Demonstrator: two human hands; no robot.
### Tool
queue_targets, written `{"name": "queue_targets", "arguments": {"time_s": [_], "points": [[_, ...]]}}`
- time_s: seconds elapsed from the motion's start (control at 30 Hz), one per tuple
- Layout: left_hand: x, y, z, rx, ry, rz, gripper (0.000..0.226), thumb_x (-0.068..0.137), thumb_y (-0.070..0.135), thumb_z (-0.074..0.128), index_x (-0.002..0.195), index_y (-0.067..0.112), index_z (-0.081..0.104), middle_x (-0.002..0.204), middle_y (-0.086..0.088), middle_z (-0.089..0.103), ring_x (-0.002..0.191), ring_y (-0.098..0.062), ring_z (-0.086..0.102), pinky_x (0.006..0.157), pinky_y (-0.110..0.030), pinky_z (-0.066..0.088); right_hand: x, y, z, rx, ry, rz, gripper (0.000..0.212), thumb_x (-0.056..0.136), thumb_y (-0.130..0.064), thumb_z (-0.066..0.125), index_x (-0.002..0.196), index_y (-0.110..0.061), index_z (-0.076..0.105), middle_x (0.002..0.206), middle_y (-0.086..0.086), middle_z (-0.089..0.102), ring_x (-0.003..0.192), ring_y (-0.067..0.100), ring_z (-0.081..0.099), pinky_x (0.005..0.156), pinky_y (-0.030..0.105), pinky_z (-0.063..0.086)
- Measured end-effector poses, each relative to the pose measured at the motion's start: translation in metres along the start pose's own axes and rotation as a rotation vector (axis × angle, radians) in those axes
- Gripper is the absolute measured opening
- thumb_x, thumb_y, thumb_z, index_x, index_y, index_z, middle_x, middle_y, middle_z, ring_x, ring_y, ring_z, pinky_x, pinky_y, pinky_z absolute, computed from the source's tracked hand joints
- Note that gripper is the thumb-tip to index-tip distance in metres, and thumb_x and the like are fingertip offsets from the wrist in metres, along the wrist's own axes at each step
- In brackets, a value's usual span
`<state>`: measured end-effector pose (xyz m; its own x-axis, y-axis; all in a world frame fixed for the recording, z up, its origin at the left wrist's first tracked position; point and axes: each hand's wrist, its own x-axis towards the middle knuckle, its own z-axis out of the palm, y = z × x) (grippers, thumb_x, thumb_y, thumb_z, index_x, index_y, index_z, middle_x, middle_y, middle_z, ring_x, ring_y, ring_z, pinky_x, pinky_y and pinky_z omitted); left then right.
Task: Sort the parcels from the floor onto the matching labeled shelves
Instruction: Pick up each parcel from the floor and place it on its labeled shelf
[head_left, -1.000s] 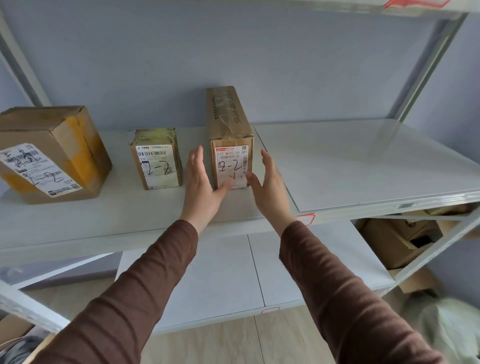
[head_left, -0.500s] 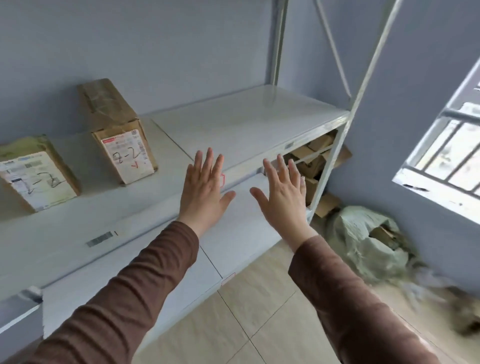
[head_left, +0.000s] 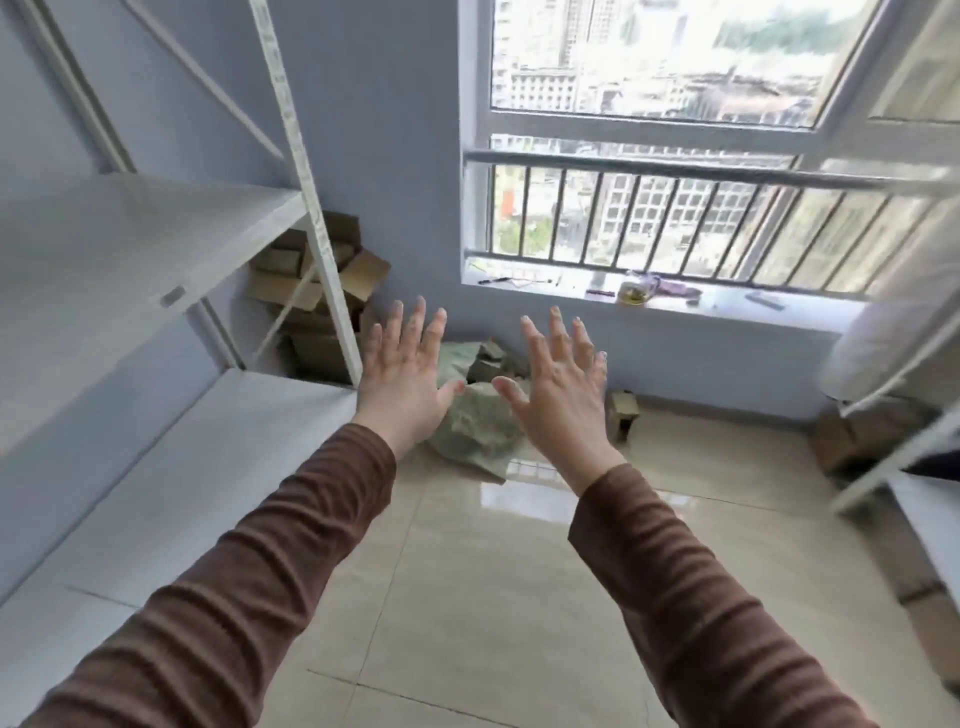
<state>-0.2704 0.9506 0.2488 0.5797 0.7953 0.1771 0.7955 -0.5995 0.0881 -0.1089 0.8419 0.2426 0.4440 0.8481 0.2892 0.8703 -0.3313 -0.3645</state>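
My left hand (head_left: 402, 374) and my right hand (head_left: 558, 387) are both held out in front of me, fingers spread, holding nothing. Behind and between them a pale green sack (head_left: 480, 423) lies on the tiled floor under the window, with brown parcels showing at its open top. A small cardboard parcel (head_left: 623, 415) stands on the floor just right of the sack. The white metal shelf rack (head_left: 156, 249) runs along the left wall; the shelves seen here carry nothing.
Flattened and stacked cardboard boxes (head_left: 317, 291) fill the corner behind the rack's upright post. A window sill (head_left: 649, 301) holds a glass jar and small items. A second rack (head_left: 904, 431) with boxes beneath stands at the right.
My hands let go of the parcel marked 2-2 on the shelf, and my view swung right from the shelf to the sack under the window.
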Motion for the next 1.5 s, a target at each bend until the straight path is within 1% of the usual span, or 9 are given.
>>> {"name": "queue_targets", "arguments": {"time_s": [0.1, 0.23, 0.43, 0.6, 0.9, 1.03, 1.2, 1.37, 1.5], "points": [[0.025, 0.092, 0.010, -0.056, -0.045, 0.103, 0.086, 0.103, 0.059, 0.037, 0.162, 0.024, -0.015, 0.168, -0.003, -0.028, 0.153, -0.024, -0.030, 0.125, -0.048, -0.014, -0.009, 0.085, -0.038, -0.029, 0.026, 0.104, 0.078, 0.099, -0.056, 0.053, 0.163, -0.032, 0.015, 0.173, 0.001, -0.001, 0.159, 0.027, -0.007, 0.124, 0.063, 0.006], [0.055, 0.207, 0.031, -0.120, -0.071, 0.225, 0.086, 0.103, 0.056, 0.042, 0.163, 0.027, -0.013, 0.168, 0.000, -0.027, 0.153, -0.023, -0.030, 0.125, -0.047, -0.016, -0.019, 0.191, -0.088, -0.063, 0.062, 0.229, 0.076, 0.099, -0.054, 0.053, 0.162, -0.031, 0.017, 0.172, 0.002, 0.000, 0.158, 0.028, -0.007, 0.124, 0.063, 0.001], [0.100, 0.344, 0.053, -0.159, -0.117, 0.397, 0.086, 0.102, 0.058, 0.041, 0.163, 0.028, -0.013, 0.168, 0.000, -0.028, 0.153, -0.022, -0.031, 0.125, -0.045, -0.017, -0.028, 0.308, -0.143, -0.158, 0.094, 0.412, 0.078, 0.100, -0.057, 0.050, 0.163, -0.031, 0.013, 0.172, 0.002, -0.003, 0.158, 0.029, -0.007, 0.123, 0.063, 0.003], [0.144, 0.434, 0.068, -0.141, -0.148, 0.554, 0.086, 0.103, 0.059, 0.038, 0.162, 0.027, -0.017, 0.167, -0.002, -0.030, 0.152, -0.023, -0.032, 0.124, -0.043, -0.018, -0.020, 0.379, -0.171, -0.208, 0.145, 0.541, 0.077, 0.100, -0.057, 0.049, 0.163, -0.031, 0.014, 0.172, 0.002, -0.003, 0.158, 0.028, -0.006, 0.124, 0.064, 0.005], [0.219, 0.581, 0.082, -0.178, -0.145, 0.841, 0.083, 0.104, 0.058, 0.038, 0.163, 0.026, -0.011, 0.170, -0.002, -0.021, 0.155, -0.024, -0.025, 0.125, -0.042, -0.015, -0.007, 0.479, -0.218, -0.279, 0.254, 0.804, 0.078, 0.100, -0.056, 0.051, 0.163, -0.030, 0.014, 0.173, 0.003, -0.002, 0.158, 0.029, -0.004, 0.124, 0.064, 0.007], [0.232, 0.654, 0.088, -0.212, -0.160, 0.942, 0.082, 0.104, 0.057, 0.037, 0.163, 0.026, -0.010, 0.170, -0.002, -0.020, 0.155, -0.024, -0.024, 0.127, -0.045, -0.012, -0.014, 0.527, -0.244, -0.333, 0.282, 0.896, 0.078, 0.100, -0.057, 0.050, 0.163, -0.029, 0.013, 0.173, 0.003, -0.004, 0.158, 0.029, -0.005, 0.124, 0.064, 0.009], [0.242, 0.745, 0.097, -0.268, -0.150, 1.043, 0.082, 0.104, 0.057, 0.037, 0.163, 0.028, -0.012, 0.170, -0.001, -0.020, 0.155, -0.023, -0.025, 0.126, -0.043, -0.013, -0.023, 0.594, -0.281, -0.398, 0.313, 0.961, 0.079, 0.100, -0.060, 0.048, 0.163, -0.030, 0.010, 0.173, 0.003, -0.002, 0.158, 0.030, -0.003, 0.124, 0.064, 0.009], [0.237, 0.839, 0.108, -0.335, -0.137, 1.127, 0.082, 0.103, 0.055, 0.041, 0.164, 0.028, -0.006, 0.172, -0.002, -0.014, 0.157, -0.024, -0.020, 0.126, -0.043, -0.011, -0.045, 0.664, -0.315, -0.414, 0.325, 1.030, 0.079, 0.100, -0.061, 0.047, 0.163, -0.030, 0.009, 0.173, 0.002, -0.004, 0.159, 0.029, -0.003, 0.123, 0.065, 0.011], [0.230, 0.906, 0.118, -0.312, -0.149, 1.211, 0.080, 0.104, 0.057, 0.037, 0.164, 0.026, -0.006, 0.172, -0.003, -0.013, 0.157, -0.024, -0.020, 0.128, -0.044, -0.009, -0.065, 0.715, -0.335, -0.439, 0.345, 1.103, 0.080, 0.100, -0.061, 0.046, 0.163, -0.029, 0.010, 0.173, 0.003, -0.001, 0.158, 0.031, 0.002, 0.123, 0.064, 0.014]]}}
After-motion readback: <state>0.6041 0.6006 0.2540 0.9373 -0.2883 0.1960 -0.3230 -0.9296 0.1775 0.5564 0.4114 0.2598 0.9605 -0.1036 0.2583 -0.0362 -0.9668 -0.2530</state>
